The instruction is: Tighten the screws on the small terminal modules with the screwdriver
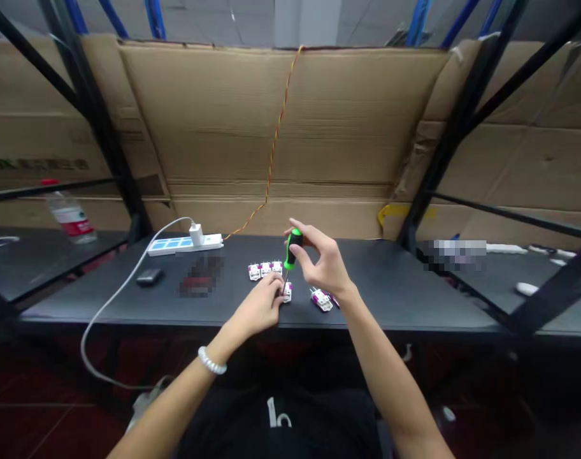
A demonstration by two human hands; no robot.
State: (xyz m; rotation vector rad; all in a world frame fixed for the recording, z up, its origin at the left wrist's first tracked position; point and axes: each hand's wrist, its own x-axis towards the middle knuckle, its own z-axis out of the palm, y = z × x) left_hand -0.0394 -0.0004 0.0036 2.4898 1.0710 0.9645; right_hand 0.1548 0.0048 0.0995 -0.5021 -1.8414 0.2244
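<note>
My right hand grips a small screwdriver with a green and black handle, held nearly upright. Its thin shaft points down at a small white and purple part on the dark tabletop. With fingers pinched, my left hand steadies that part from the left; the fingers hide some of it. Just behind stands a row of several similar white and purple parts. Another such part lies to the right, below my right hand, with a dark slim item beside it that I cannot make out.
At the back left lies a white power strip with a plugged-in charger and a white cable. A small black box sits nearby. A plastic bottle stands far left. Black metal posts and a cardboard wall enclose the table.
</note>
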